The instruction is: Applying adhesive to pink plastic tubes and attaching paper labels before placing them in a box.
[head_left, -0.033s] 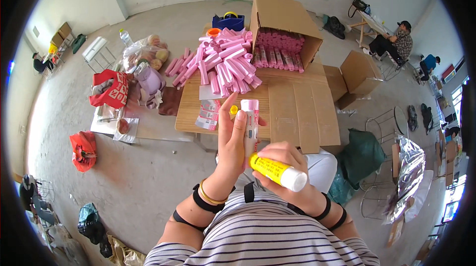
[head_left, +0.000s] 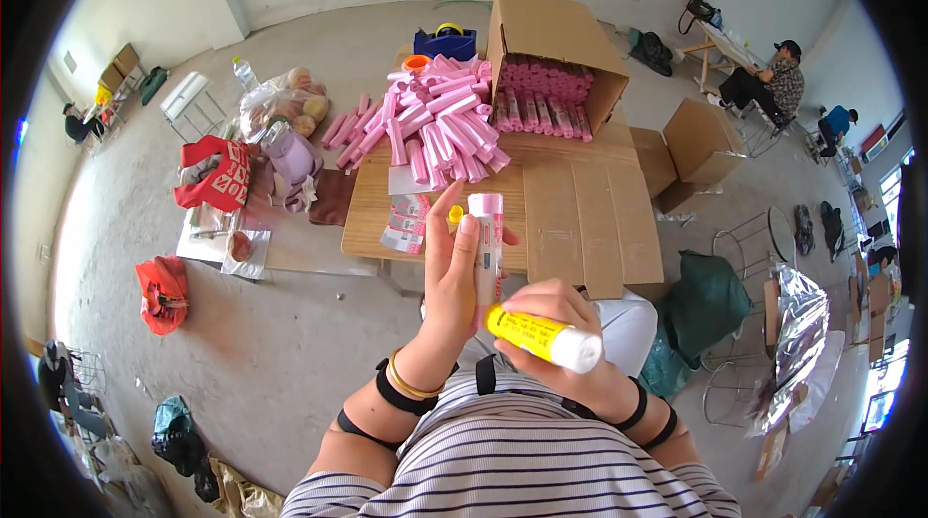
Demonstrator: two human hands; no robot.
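My left hand (head_left: 450, 276) holds up a pink roll (head_left: 486, 201) with a pale printed label around it, its fingers pointing away from me and closed about the roll. Wrapped in my right hand (head_left: 561, 307) is a yellow glue stick (head_left: 527, 332) with a white base; its far end meets the lower part of the roll. On the wooden table (head_left: 372, 199) just beyond my left hand lie a small yellow cap (head_left: 455, 214) and several printed labels (head_left: 406, 224). A large heap of pink rolls (head_left: 435, 117) covers the table's far side.
An open cardboard box (head_left: 561, 25) packed with pink rolls stands at the back, beside a blue tape dispenser (head_left: 445, 43). Flattened cardboard (head_left: 594, 218) lies at the right. Bags, including a red one (head_left: 215, 175), sit on the left bench. A seated person (head_left: 778, 83) is far right.
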